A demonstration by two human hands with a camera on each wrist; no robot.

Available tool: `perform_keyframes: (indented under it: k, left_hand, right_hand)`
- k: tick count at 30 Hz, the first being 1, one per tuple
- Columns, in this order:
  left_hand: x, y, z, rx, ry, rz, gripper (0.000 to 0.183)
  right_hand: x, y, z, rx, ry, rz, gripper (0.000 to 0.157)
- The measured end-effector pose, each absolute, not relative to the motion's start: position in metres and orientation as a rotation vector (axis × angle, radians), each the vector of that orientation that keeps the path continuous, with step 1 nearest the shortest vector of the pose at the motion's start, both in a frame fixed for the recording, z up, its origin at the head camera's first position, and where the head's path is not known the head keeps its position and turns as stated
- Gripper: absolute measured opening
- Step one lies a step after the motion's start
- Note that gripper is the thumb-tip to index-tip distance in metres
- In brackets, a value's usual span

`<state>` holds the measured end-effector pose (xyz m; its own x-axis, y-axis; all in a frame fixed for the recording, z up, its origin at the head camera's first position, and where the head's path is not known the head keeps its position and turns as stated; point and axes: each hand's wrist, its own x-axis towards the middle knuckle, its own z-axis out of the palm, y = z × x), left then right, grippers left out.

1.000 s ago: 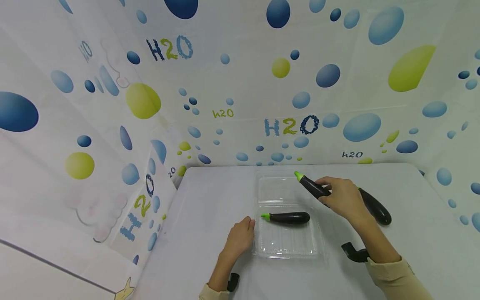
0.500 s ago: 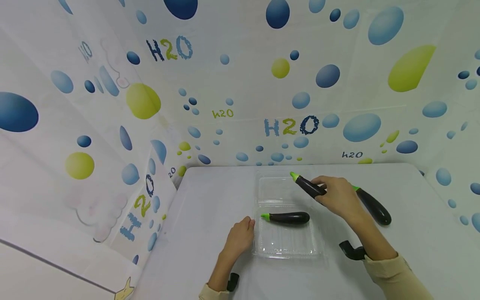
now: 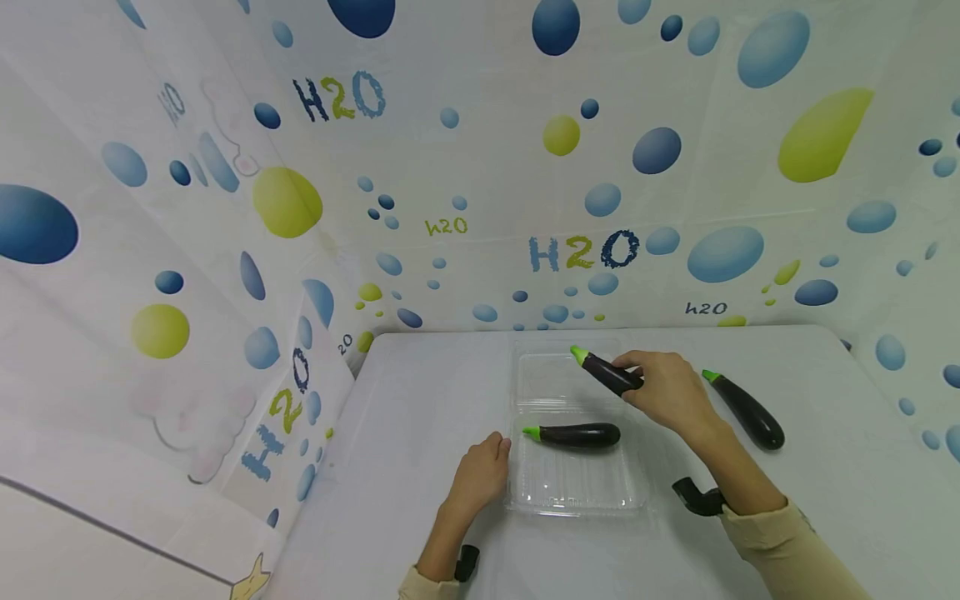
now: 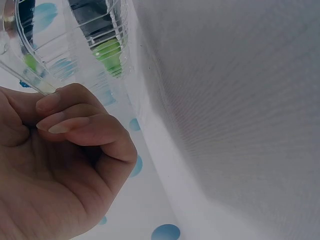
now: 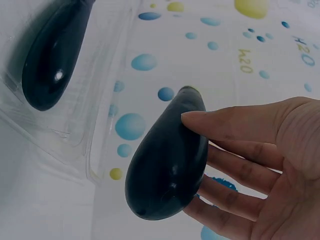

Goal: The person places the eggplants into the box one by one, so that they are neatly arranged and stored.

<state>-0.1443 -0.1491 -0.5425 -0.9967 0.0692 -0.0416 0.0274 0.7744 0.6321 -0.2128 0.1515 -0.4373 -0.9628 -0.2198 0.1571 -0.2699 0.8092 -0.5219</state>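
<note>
My right hand [image 3: 667,387] pinches a dark eggplant [image 3: 609,375] with a bright green stem between thumb and fingers. It holds this eggplant tilted over the lid side of a clear plastic clamshell box [image 3: 573,496], stem pointing to the far left. Seen from the right wrist, the thumb lies on the narrow end of the held eggplant [image 5: 167,165] and the fingers support it from the other side. A second eggplant [image 3: 581,436] lies crosswise inside the box base, its stem at the left. With curled fingers, my left hand [image 4: 70,150] pinches the box's left rim.
A third eggplant [image 3: 750,412] lies on the white table [image 3: 420,383] to the right of the box, beyond the right wrist. The box lid [image 3: 547,379] is folded back flat behind the base. A patterned curtain [image 3: 487,167] rises behind the table.
My right hand has moved a little to the left with its eggplant, uncovering the third eggplant's green stem. The left hand and the box have stayed in place.
</note>
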Motion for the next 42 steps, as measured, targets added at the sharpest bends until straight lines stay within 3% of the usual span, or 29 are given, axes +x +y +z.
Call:
perform_keyframes:
  k: [42]
  left_hand:
    - [-0.144, -0.148, -0.541, 0.068, 2.891, 1.045, 0.030]
  right_hand:
    - [-0.223, 0.116, -0.441, 0.674, -2.987, 0.867, 0.040]
